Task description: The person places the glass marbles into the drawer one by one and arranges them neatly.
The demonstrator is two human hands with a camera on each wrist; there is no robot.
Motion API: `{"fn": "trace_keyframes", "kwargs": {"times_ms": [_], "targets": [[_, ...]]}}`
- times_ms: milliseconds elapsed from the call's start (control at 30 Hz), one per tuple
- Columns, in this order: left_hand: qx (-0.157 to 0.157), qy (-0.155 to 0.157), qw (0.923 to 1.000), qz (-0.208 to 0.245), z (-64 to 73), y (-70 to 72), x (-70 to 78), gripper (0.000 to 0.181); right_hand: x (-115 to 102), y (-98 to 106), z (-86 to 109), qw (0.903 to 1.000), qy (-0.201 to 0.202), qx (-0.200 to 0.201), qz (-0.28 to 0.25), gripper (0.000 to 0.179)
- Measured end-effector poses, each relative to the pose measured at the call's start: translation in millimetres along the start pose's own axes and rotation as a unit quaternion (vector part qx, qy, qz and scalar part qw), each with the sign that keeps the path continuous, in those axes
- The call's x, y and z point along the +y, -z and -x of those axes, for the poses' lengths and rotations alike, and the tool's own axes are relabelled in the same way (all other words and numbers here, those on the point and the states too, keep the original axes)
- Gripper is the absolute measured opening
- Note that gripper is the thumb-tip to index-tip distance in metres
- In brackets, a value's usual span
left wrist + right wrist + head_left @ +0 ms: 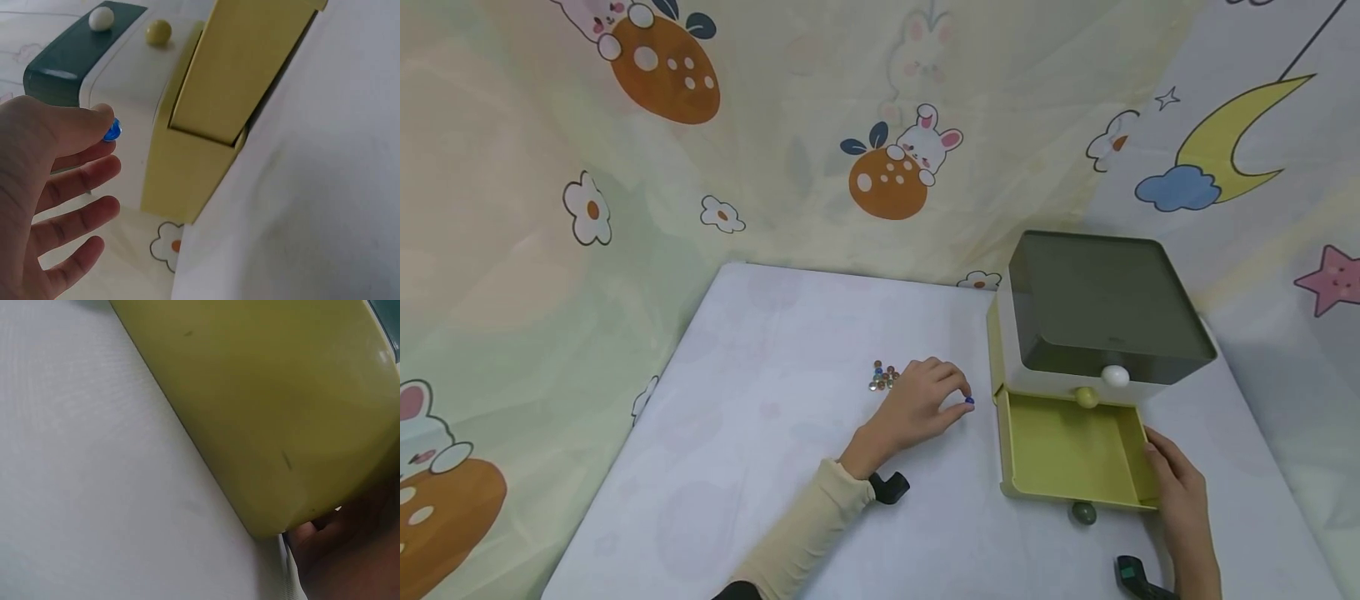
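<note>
My left hand [917,398] pinches a small blue glass marble [113,130] between thumb and index finger, while the other fingers are spread loosely. It is above the white table, left of a yellow-green drawer [1060,450] pulled out from a small drawer cabinet [1097,300]. In the left wrist view, the marble overlaps the cabinet's white side. My right hand [1183,492] holds the drawer's right side near its front corner; part of its grip is hidden by the drawer in the right wrist view. Several small brown, blue and clear marbles [882,377] lie beside my left hand.
The cabinet has a dark green top, with a white knob [1115,376] and a yellow-green knob [1086,397] on its upper fronts. A dark green knob [1083,512] marks the front of the pulled-out drawer. A printed cloth [775,167] hangs behind the white table [737,417].
</note>
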State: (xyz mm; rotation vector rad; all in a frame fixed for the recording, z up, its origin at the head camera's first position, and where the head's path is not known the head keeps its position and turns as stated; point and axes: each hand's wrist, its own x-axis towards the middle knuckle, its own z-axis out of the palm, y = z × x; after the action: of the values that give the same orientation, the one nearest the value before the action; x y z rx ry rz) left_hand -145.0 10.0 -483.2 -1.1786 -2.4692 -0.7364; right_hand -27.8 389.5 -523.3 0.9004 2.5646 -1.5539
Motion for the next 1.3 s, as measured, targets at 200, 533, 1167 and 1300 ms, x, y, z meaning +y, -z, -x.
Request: {"fn": "trace_keyframes", "kwargs": {"times_ms": [200, 533, 1167, 1300], "targets": [[-0.006, -0.015, 0.9997, 0.016, -11.2, -4.8, 13.4, 0.013, -1, 0, -0.9, 1.0000, -0.001, 0.001, 0.003, 0.059], [-0.014, -0.050, 0.9977, 0.043, -24.2, -15.8, 30.9, 0.014, 1, -1, -0.8, 0.9999, 0.014, 0.000, 0.002, 0.059], [-0.095, -0.119, 0.9883, -0.009, -51.4, -57.3, 53.7, 0.018, 2, -1, 1.3, 1.0000, 0.004, 0.001, -0.007, 0.059], [-0.107, -0.130, 0.9855, -0.025, -55.6, -66.7, 57.2, 0.018, 2, -1, 1.1, 1.0000, 0.005, 0.004, -0.006, 0.059]]}}
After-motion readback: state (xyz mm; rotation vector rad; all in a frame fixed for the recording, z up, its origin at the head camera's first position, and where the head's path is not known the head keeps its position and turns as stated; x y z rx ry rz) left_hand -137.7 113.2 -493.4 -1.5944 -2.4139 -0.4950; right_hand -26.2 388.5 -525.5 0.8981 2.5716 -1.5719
